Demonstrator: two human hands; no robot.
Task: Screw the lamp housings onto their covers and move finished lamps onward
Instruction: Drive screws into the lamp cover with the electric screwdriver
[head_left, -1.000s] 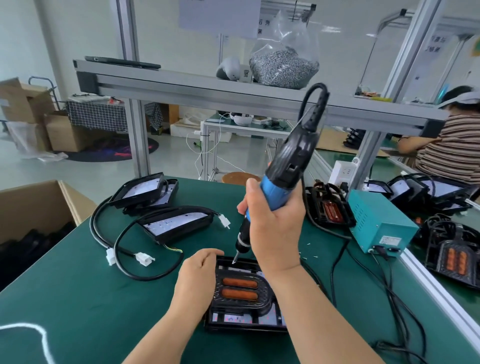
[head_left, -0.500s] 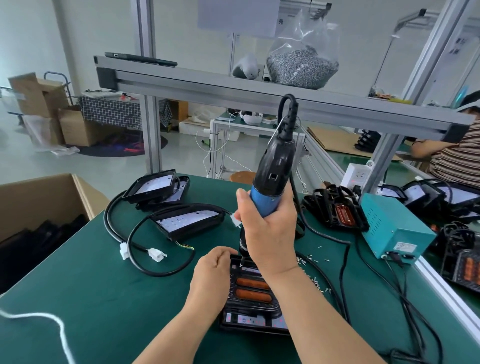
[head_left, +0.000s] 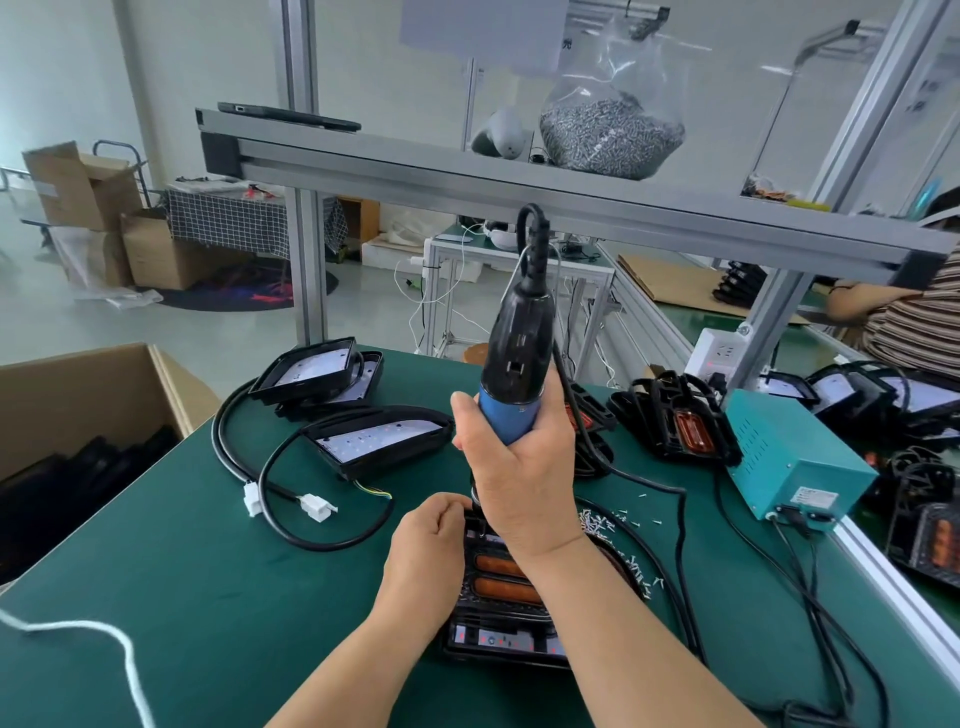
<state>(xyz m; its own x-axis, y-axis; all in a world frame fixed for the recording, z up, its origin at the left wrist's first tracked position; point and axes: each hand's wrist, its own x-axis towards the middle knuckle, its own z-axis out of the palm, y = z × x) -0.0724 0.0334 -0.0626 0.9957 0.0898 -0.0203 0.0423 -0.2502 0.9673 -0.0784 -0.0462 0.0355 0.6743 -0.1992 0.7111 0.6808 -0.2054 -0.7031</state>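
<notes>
Left hand (head_left: 426, 540) sits with fingers curled at the far left corner of the lamp (head_left: 498, 639), tight against the tip of the driver (head_left: 514, 364). Whether it pinches a screw or only steadies the bit I cannot tell, since the tip is hidden behind the hands. Right hand (head_left: 524, 467) is wrapped firmly round the driver's blue grip, holding it nearly upright with the bit down on that same corner. The lamp lies housing-up close to the near edge of the counter (head_left: 208, 597), about midway along it, partly covered by the right forearm.

Off the counter's left edge stands a box (head_left: 78, 395) with dark parts inside. Toward the far left corner lie two more lamps (head_left: 317, 374), face-up, their cables looping toward the middle. Loose screws (head_left: 608, 519) are scattered just right of the lamp in hand, and a black cord (head_left: 680, 540) curves past them. A teal supply (head_left: 789, 457) sits near the right edge.

A corner screw is probably being driven. The main hazard is the bit jumping off the screw head, because the driver leans slightly and the left fingertips are right beside it. A slip would hit skin or scar the housing. A crooked start could cross-thread the screw. The cord could sweep screws off the counter or tug the driver off line.
</notes>
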